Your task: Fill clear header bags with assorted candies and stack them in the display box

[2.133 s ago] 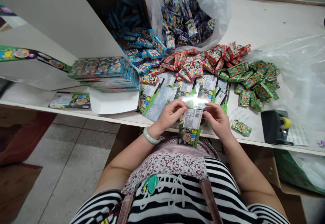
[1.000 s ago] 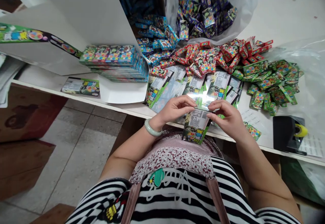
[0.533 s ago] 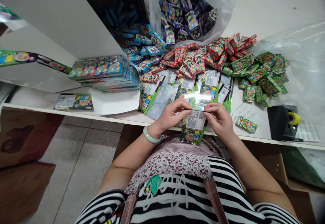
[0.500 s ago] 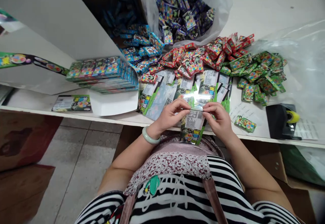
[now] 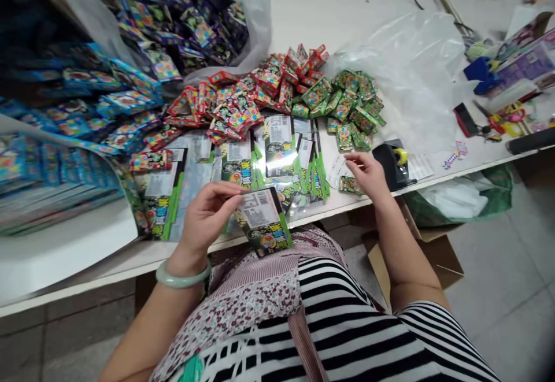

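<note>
My left hand [image 5: 210, 214] pinches the top left edge of a printed plastic pouch [image 5: 264, 220]. The pouch has a white barcode panel above a black, yellow and green picture, and hangs over the table's front edge. My right hand [image 5: 368, 174] is apart from it, thumb and forefinger close together at a white sheet of small labels [image 5: 335, 173]. Whether a label is between those fingers is too small to tell. Just under the hand lies a small green box [image 5: 349, 185]. More printed pouches [image 5: 277, 145] lie overlapping on the table behind the held one.
Small red boxes [image 5: 238, 104], green boxes [image 5: 347, 104] and blue boxes [image 5: 125, 102] are heaped behind the pouches. A clear bag [image 5: 260, 18] holds purple boxes. A black tape dispenser [image 5: 390, 165] stands right of my right hand, with scissors [image 5: 509, 117] farther right.
My right hand has let go of the pouch and moved right to the label sheet. My left hand keeps the pouch, now tilted. The view has swung to the right.
</note>
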Tool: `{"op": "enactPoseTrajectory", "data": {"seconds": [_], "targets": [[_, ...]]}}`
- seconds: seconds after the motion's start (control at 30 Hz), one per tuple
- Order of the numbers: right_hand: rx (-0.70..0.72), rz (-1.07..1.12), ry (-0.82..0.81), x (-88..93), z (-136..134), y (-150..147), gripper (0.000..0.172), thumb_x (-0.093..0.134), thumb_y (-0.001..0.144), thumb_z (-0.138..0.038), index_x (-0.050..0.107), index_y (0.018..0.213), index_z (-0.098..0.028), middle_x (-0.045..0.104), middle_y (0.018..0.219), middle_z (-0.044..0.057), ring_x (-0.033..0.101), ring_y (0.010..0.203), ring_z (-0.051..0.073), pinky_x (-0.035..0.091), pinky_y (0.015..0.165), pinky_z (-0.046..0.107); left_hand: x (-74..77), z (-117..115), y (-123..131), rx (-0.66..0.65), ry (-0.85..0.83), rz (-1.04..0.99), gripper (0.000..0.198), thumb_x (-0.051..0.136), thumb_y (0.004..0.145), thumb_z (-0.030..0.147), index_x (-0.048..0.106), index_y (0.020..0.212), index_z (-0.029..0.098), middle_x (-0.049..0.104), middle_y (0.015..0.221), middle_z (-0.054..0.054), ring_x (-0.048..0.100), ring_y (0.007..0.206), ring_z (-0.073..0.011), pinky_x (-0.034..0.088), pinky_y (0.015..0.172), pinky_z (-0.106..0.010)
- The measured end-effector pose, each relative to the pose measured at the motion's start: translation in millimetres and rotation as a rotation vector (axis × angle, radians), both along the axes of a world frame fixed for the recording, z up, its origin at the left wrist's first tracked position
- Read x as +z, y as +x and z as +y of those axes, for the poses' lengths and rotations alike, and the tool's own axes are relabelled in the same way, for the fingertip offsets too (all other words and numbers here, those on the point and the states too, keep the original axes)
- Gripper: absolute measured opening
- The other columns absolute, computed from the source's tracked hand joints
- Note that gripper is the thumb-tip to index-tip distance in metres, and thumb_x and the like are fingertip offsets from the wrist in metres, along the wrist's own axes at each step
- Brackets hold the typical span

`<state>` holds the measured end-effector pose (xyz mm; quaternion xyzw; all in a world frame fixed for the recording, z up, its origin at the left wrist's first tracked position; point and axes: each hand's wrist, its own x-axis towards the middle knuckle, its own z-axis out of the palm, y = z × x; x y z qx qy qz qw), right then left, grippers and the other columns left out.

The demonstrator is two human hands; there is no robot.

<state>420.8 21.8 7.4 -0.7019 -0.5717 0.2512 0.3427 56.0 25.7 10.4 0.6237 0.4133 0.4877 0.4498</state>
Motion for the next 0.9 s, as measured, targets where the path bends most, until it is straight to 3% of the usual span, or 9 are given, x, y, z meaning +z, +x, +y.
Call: {"op": "enactPoseTrajectory", "data": {"seconds": [0.07, 0.17, 0.37, 0.5, 0.6, 0.67, 0.77, 0.9], "targets": [[-0.128, -0.223, -0.127, -9.2, 3.8, 35.0, 0.019, 0.062, 0.084, -0.025, 0.072, 0.098, -0.017, 0.067, 0.105, 0.011, 0.063, 0.081, 0.020, 0.050, 0.082, 0.038, -3.0, 2.1, 0.5, 0.007, 0.017, -0.002, 0.007, 0.074, 0.085, 0.025, 0.067, 0.086, 0.024, 0.073, 0.088, 0.001, 0.071, 0.085, -0.0148, 0.059, 0.073, -0.028], [-0.182, -0.337, -0.243, -21.8, 8.8, 57.0, 0.017, 0.064, 0.081, -0.024, 0.074, 0.094, -0.016, 0.066, 0.105, 0.012, 0.062, 0.081, 0.022, 0.048, 0.085, 0.039, -8.3, 5.0, 2.2, 0.003, 0.047, 0.012, 0.007, 0.075, 0.084, 0.024, 0.068, 0.087, 0.025, 0.073, 0.086, 0.002, 0.070, 0.083, -0.0143, 0.059, 0.069, -0.029], [-0.158, -0.203, -0.255, -34.0, 5.8, 63.5, 0.008, 0.066, 0.077, -0.026, 0.066, 0.075, -0.019, 0.067, 0.083, 0.005, 0.060, 0.074, 0.019, 0.048, 0.080, 0.036, -10.6, 5.6, 1.0, -0.003, 0.034, 0.021, 0.008, 0.075, 0.085, 0.025, 0.068, 0.086, 0.026, 0.073, 0.086, 0.002, 0.069, 0.083, -0.0149, 0.058, 0.069, -0.030], [-0.147, -0.058, -0.258, -16.3, -4.3, 69.3, 0.019, 0.063, 0.081, -0.037, 0.060, 0.076, -0.019, 0.064, 0.072, 0.001, 0.060, 0.067, 0.015, 0.051, 0.070, 0.033, -4.1, 1.9, 6.4, -0.022, -0.005, 0.005, 0.010, 0.074, 0.085, 0.028, 0.066, 0.088, 0.023, 0.073, 0.089, -0.001, 0.069, 0.085, -0.0154, 0.058, 0.074, -0.031], [-0.006, 0.108, -0.139, 15.9, -6.1, 40.8, 0.027, 0.067, 0.080, -0.045, 0.059, 0.079, -0.020, 0.062, 0.074, 0.000, 0.058, 0.067, 0.014, 0.051, 0.068, 0.031, 0.2, -0.9, 16.2, -0.030, -0.003, 0.002, 0.013, 0.075, 0.084, 0.029, 0.064, 0.087, 0.023, 0.072, 0.088, -0.002, 0.069, 0.085, -0.0156, 0.057, 0.078, -0.031], [0.225, 0.262, -0.044, 42.0, -3.1, 1.9, 0.028, 0.071, 0.080, -0.047, 0.060, 0.081, -0.021, 0.063, 0.077, 0.000, 0.058, 0.071, 0.014, 0.050, 0.068, 0.030, 1.6, -2.3, 22.4, -0.026, 0.012, 0.007, 0.014, 0.073, 0.085, 0.032, 0.063, 0.086, 0.022, 0.070, 0.086, -0.002, 0.067, 0.082, -0.0151, 0.055, 0.077, -0.030], [0.528, 0.324, -0.014, 75.8, 5.7, -65.7, 0.020, 0.068, 0.086, -0.041, 0.062, 0.083, -0.022, 0.065, 0.081, 0.001, 0.060, 0.074, 0.014, 0.050, 0.070, 0.029, 3.3, -4.3, 27.1, -0.040, 0.009, 0.051, 0.016, 0.069, 0.088, 0.035, 0.061, 0.087, 0.021, 0.067, 0.085, -0.003, 0.064, 0.079, -0.0150, 0.052, 0.072, -0.029], [0.805, 0.228, -0.024, 89.0, 23.6, -127.4, 0.016, 0.063, 0.089, -0.035, 0.060, 0.080, -0.022, 0.063, 0.077, 0.000, 0.057, 0.071, 0.014, 0.047, 0.069, 0.028, 8.2, -8.2, 25.2, -0.065, 0.060, 0.087, 0.011, 0.062, 0.091, 0.030, 0.059, 0.088, 0.020, 0.065, 0.085, -0.003, 0.061, 0.079, -0.0147, 0.050, 0.073, -0.029]]}}
